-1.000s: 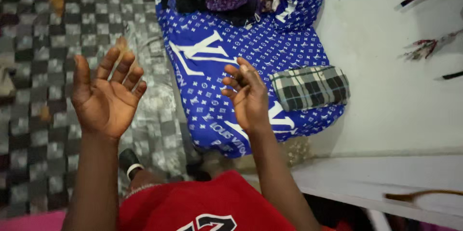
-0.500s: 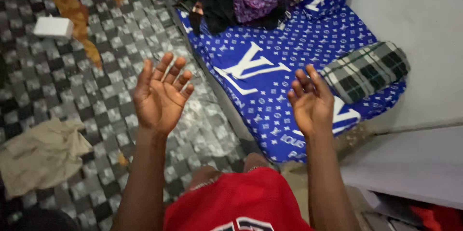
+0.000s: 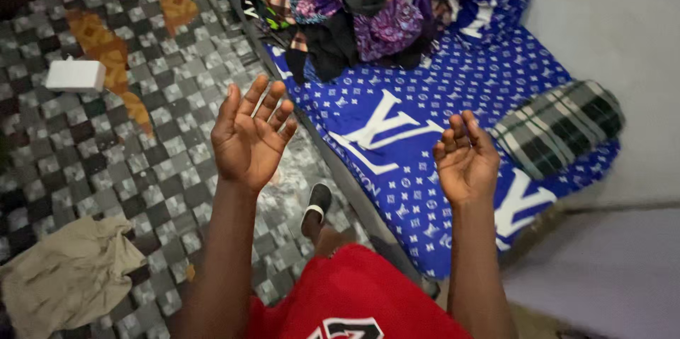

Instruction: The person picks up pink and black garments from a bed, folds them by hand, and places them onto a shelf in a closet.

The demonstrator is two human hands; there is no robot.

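Note:
My left hand (image 3: 249, 136) is raised palm up over the checkered floor, fingers spread, holding nothing. My right hand (image 3: 465, 157) is also raised palm up, fingers slightly curled, empty, above the blue patterned mattress (image 3: 425, 109). A folded green, black and white plaid cloth (image 3: 559, 127) lies on the mattress to the right of my right hand. A heap of dark and purple clothes (image 3: 354, 6) is piled at the far end of the mattress. My red shirt and one foot in a dark slipper (image 3: 316, 206) show below.
A grey-and-black checkered floor (image 3: 127, 133) spreads to the left. On it lie a crumpled beige cloth (image 3: 67, 272) at lower left and a small white box (image 3: 75, 75) at far left. A white wall (image 3: 616, 20) rises on the right.
The view has shifted so the mattress and clothes pile sit closer. Both hands stay raised, palms up and empty. My slippered foot has come into view between my arms.

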